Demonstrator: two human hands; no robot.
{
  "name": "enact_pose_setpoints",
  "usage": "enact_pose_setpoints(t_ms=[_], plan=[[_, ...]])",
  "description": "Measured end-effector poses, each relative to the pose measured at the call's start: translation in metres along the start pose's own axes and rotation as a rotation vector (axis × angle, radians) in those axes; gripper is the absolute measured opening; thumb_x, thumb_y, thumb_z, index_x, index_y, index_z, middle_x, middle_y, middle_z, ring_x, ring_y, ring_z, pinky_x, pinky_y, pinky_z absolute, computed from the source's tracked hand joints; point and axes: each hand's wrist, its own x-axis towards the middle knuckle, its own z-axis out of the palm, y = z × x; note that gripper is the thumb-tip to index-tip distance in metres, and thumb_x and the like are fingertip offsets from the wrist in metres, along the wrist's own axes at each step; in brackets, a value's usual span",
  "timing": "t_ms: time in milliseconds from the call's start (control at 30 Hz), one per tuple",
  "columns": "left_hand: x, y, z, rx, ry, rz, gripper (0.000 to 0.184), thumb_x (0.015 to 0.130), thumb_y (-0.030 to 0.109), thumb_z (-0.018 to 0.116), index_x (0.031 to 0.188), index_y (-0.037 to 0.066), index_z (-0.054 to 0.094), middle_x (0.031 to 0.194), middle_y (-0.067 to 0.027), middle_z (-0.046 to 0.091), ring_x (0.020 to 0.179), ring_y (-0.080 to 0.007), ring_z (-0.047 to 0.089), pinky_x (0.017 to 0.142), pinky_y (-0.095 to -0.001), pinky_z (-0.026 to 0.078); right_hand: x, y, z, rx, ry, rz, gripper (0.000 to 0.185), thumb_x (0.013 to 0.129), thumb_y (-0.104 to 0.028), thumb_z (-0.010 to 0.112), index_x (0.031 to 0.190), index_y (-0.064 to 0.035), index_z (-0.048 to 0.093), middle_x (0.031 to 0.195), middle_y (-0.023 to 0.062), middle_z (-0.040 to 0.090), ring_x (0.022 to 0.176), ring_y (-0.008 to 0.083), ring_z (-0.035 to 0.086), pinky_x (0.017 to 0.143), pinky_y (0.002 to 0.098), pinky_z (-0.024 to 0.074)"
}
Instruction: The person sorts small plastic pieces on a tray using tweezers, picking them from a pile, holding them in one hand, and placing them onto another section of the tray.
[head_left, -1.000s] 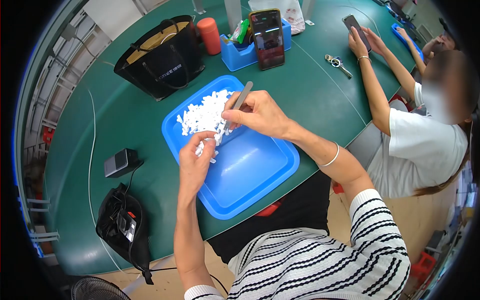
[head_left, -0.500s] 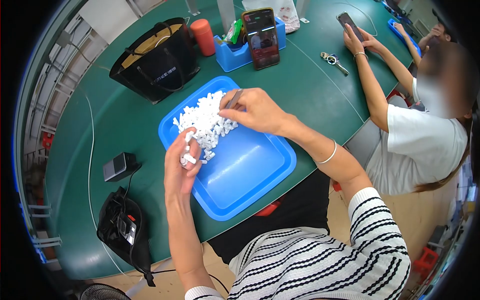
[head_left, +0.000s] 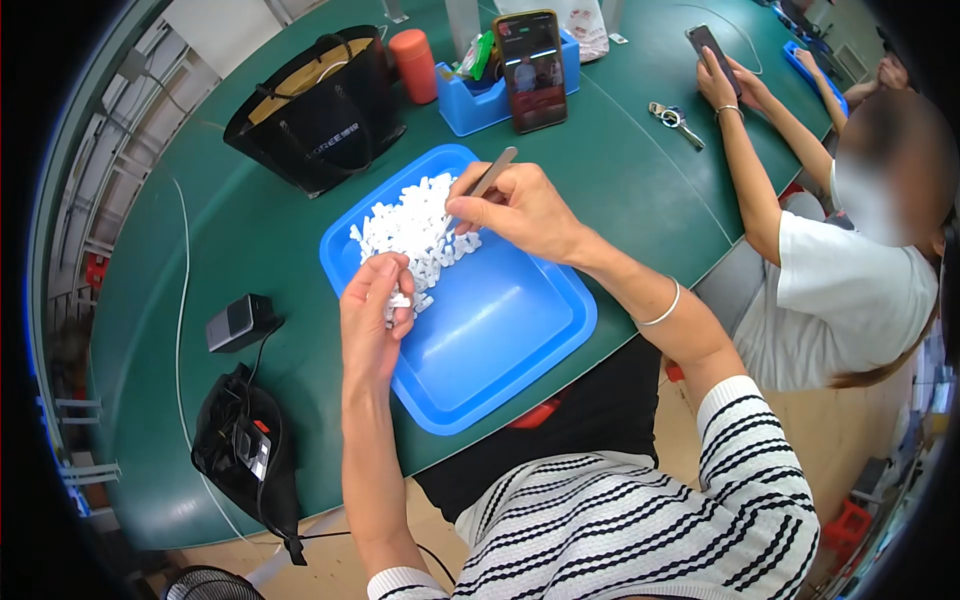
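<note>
A blue tray (head_left: 480, 370) lies on the table, with a heap of small white plastic pieces (head_left: 410, 222) over its far left part. My right hand (head_left: 522, 210) grips metal tweezers (head_left: 494, 172) above the right side of the heap. The tweezers slant down toward the pieces; whether the tips hold one I cannot tell. At the heap's near left edge, my left hand (head_left: 376, 312) is curled around a few of the white pieces, some showing between thumb and fingers. The rest of its palm is hidden.
Behind the tray stand a black bag (head_left: 318, 125), a red bottle (head_left: 413, 66), a blue organizer (head_left: 470, 108) and a propped phone (head_left: 533, 75). A black pouch (head_left: 245, 450) and a small dark box (head_left: 240, 322) lie left. Keys (head_left: 677, 125) and a person (head_left: 850, 290) holding a phone are right.
My left hand has turned and its fingers have curled in over the white pieces. My right hand has tilted, and more of the tweezers shows above it.
</note>
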Motion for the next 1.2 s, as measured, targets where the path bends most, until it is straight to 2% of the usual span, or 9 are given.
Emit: enact_pose_setpoints(t_ms=[200,300,500,800,900,967,1100,1200], plan=[[0.001,-0.002,-0.001,-0.022,0.014,0.003,0.017,0.094,0.018,0.056,0.1,0.003,0.06,0.076,-0.0029,0.056,0.052,-0.0033,0.045,0.04,-0.0151,0.031,0.001,0.003,0.0,0.011,-0.013,0.026,0.018,0.088,-0.014,0.064,0.091,0.0041,0.064,0.086,0.0073,0.064,0.077,0.0149,0.066,0.067,0.0244,0.053],[0.002,-0.004,0.0,0.107,0.045,-0.021,0.018,0.092,0.018,0.06,0.103,0.004,0.06,0.077,-0.0029,0.057,0.054,-0.003,0.045,0.04,-0.0153,0.033,0.0,0.002,0.001,0.051,-0.026,0.038,0.019,0.088,-0.014,0.064,0.09,0.0045,0.064,0.085,0.0075,0.063,0.076,0.0151,0.066,0.067,0.0249,0.0535],[-0.001,-0.002,0.008,0.185,0.041,-0.075,0.023,0.093,0.02,0.059,0.108,0.003,0.061,0.079,-0.0035,0.058,0.055,-0.0037,0.046,0.041,-0.0159,0.034,-0.005,0.004,0.011,0.244,-0.087,0.033,0.016,0.089,-0.01,0.062,0.092,0.0057,0.063,0.091,0.0086,0.062,0.078,0.0162,0.066,0.069,0.0266,0.0551],[0.001,-0.005,0.002,0.151,0.036,-0.068,0.016,0.092,0.017,0.06,0.1,0.004,0.061,0.079,-0.0049,0.06,0.054,-0.003,0.046,0.041,-0.0153,0.033,-0.007,0.004,0.013,0.18,-0.111,0.016,0.017,0.089,-0.013,0.063,0.094,0.0033,0.064,0.089,0.0076,0.064,0.079,0.0147,0.065,0.069,0.0258,0.0544],[0.001,-0.005,0.004,0.153,0.071,-0.034,0.016,0.091,0.018,0.06,0.099,0.004,0.061,0.078,-0.0041,0.06,0.054,-0.0026,0.046,0.041,-0.015,0.033,-0.004,0.0,0.008,0.094,-0.082,0.011,0.017,0.087,-0.012,0.065,0.089,0.0051,0.065,0.089,0.0066,0.065,0.078,0.0137,0.064,0.069,0.0265,0.0535],[0.0,-0.005,0.005,0.151,0.083,-0.011,0.016,0.091,0.018,0.06,0.099,0.004,0.061,0.078,-0.0035,0.06,0.054,-0.0023,0.046,0.041,-0.0149,0.033,-0.002,0.002,0.003,-0.326,-0.144,-0.058,0.019,0.084,-0.012,0.066,0.083,0.0068,0.066,0.091,0.0067,0.067,0.076,0.0148,0.064,0.07,0.0277,0.0527],[0.0,-0.006,0.004,0.137,0.069,-0.007,0.015,0.092,0.019,0.06,0.097,0.004,0.061,0.074,-0.0007,0.057,0.052,-0.0014,0.045,0.04,-0.0147,0.032,-0.004,0.007,0.011,-0.429,-0.292,-0.054,0.019,0.083,-0.013,0.064,0.082,0.0065,0.067,0.092,0.0072,0.069,0.073,0.0208,0.065,0.068,0.0306,0.0512],[0.001,-0.007,0.003,0.147,0.046,-0.001,0.015,0.092,0.019,0.06,0.096,0.005,0.061,0.072,0.0008,0.054,0.051,-0.001,0.043,0.04,-0.0146,0.031,-0.005,0.009,0.012,-0.5,-0.269,-0.135,0.018,0.083,-0.011,0.064,0.083,0.0061,0.067,0.089,0.0076,0.069,0.073,0.0211,0.065,0.066,0.0316,0.0508]])
